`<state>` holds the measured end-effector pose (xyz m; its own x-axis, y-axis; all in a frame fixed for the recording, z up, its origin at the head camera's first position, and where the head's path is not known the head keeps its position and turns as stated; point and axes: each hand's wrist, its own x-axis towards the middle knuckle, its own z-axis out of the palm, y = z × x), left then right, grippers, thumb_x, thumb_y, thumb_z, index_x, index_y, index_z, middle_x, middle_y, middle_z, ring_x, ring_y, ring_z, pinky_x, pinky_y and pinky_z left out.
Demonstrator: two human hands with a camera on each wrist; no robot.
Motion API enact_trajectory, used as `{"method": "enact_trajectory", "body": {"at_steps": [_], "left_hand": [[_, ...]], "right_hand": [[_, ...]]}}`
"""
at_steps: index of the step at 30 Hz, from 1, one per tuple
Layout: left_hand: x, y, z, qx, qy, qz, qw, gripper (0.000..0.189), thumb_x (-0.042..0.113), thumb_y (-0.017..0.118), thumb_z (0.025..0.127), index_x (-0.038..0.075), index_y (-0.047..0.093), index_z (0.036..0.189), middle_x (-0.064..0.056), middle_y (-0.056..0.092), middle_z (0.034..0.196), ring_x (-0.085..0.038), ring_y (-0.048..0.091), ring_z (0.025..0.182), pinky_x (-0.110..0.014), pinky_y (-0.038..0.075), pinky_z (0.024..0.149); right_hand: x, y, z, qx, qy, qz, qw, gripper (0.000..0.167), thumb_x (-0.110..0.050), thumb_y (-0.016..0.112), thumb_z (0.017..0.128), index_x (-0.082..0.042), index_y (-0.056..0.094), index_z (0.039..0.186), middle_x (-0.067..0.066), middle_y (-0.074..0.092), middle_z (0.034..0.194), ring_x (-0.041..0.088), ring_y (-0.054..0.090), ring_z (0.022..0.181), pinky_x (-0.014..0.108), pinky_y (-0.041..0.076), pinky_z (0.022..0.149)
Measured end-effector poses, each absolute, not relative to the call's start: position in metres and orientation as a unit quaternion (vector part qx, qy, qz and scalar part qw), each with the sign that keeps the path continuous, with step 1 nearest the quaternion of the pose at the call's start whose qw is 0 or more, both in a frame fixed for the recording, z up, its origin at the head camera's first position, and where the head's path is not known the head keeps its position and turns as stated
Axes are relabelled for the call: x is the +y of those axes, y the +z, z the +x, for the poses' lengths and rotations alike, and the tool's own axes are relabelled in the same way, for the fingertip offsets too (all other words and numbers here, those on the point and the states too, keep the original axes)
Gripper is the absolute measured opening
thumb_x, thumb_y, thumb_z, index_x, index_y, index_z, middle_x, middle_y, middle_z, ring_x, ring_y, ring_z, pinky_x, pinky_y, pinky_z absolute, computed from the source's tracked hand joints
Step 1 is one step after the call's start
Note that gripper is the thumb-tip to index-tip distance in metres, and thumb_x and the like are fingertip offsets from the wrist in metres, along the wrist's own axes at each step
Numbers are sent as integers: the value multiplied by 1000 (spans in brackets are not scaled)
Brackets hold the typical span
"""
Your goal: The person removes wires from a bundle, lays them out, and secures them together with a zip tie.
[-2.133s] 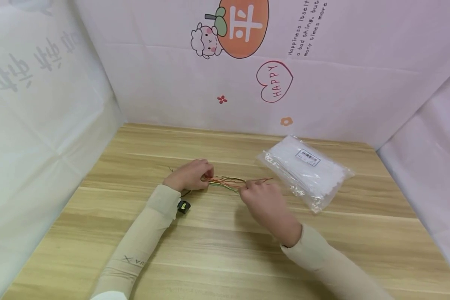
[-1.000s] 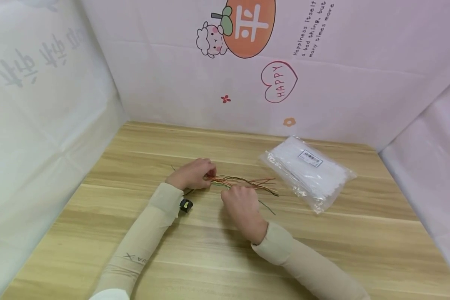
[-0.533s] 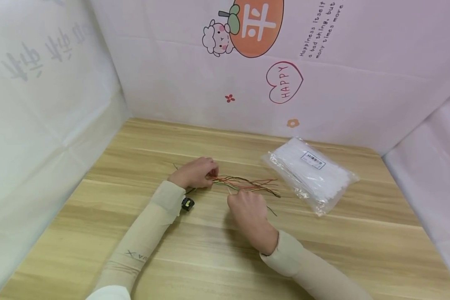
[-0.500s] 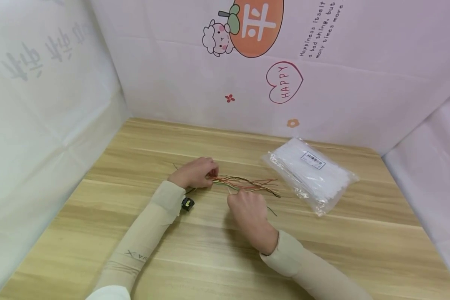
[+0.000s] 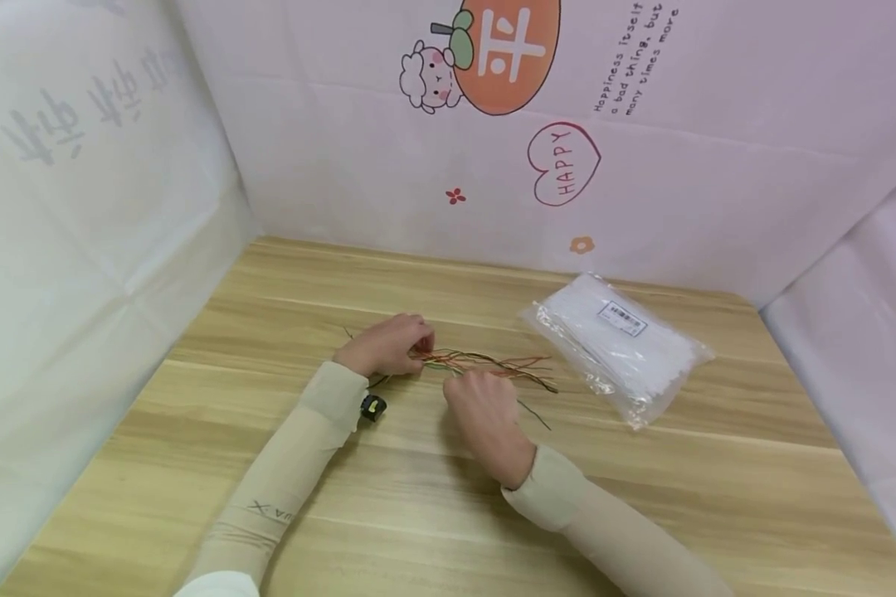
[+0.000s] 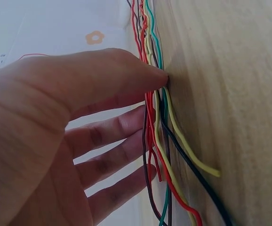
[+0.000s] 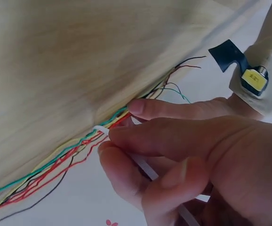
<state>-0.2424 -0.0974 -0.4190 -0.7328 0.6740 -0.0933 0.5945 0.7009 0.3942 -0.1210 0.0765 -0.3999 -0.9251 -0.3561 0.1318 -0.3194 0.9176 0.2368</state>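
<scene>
A bundle of thin red, yellow, green and black wires (image 5: 518,365) stretches to the right of my left hand (image 5: 387,346). That hand pinches the bundle between thumb and fingers; in the left wrist view, loose wire ends (image 6: 192,162) hang past the thumb. Close beside it, my right hand (image 5: 485,419) holds a thin white cable tie (image 7: 145,167) between thumb and curled fingers. In the right wrist view the tie's bent end lies against the wires, just beyond the left thumb. Its other end runs down through the right palm. The head view hides the tie behind the right hand.
A clear plastic bag (image 5: 620,336) of white strips with a barcode label lies at the back right of the wooden table (image 5: 411,514). A small black device (image 5: 373,407) sits at the left cuff. White printed sheets (image 5: 328,166) stand behind and at both sides.
My right hand has left the wires' right end and come left, close to my left hand; over the last half second it shifted slightly left again. The left hand keeps its grip on the bundle.
</scene>
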Motion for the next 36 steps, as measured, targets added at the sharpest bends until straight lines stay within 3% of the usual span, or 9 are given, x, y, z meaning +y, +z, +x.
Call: {"method": "enact_trajectory", "body": {"at_steps": [5,12,17,22,27,32,36], "left_hand": [[-97,-416,-243,911,184,351,117,24,13,74,92,6,71,115,-9,67,116,-24,61,108,-40,53,100],[-92,-412,-248,905,202,352,128,14,17,62,105,7,72,104,-7,69,104,-19,62,93,-37,54,89],[-79,-409,-261,908,193,337,155,20,12,53,107,5,71,111,-8,72,109,-20,66,98,-38,56,93],[-67,-406,-272,909,191,316,195,23,13,54,107,5,68,123,-10,71,118,-22,64,104,-39,55,98],[-53,-401,-279,906,204,300,220,30,15,60,102,3,63,129,-11,69,119,-23,63,104,-39,54,97],[-44,-395,-277,905,218,275,240,24,14,62,99,6,61,122,-8,66,111,-20,62,97,-35,54,89],[-39,-396,-278,907,230,259,237,16,10,65,98,8,60,114,-8,64,102,-19,59,89,-33,52,82]], "right_hand": [[67,-400,-129,-976,-112,171,77,34,-8,73,97,-17,63,66,-1,58,63,12,38,56,34,45,44],[61,-407,-141,-974,-116,162,105,43,-8,72,97,-18,56,59,-5,50,59,10,34,54,29,39,42],[60,-413,-148,-977,-111,149,108,38,-5,72,93,-19,60,60,-5,58,61,9,46,54,31,45,42],[59,-417,-154,-980,-108,144,83,28,-9,70,97,-20,70,71,-2,68,72,13,64,62,34,51,47],[59,-416,-157,-980,-121,143,71,33,-10,70,99,-20,67,67,-5,64,67,9,53,57,31,48,46],[59,-415,-158,-979,-126,148,65,40,-10,70,99,-19,59,62,-6,50,61,10,34,54,28,36,43],[59,-411,-158,-976,-138,153,67,36,-11,72,98,-19,62,65,-6,54,61,10,36,53,28,39,42]]}}
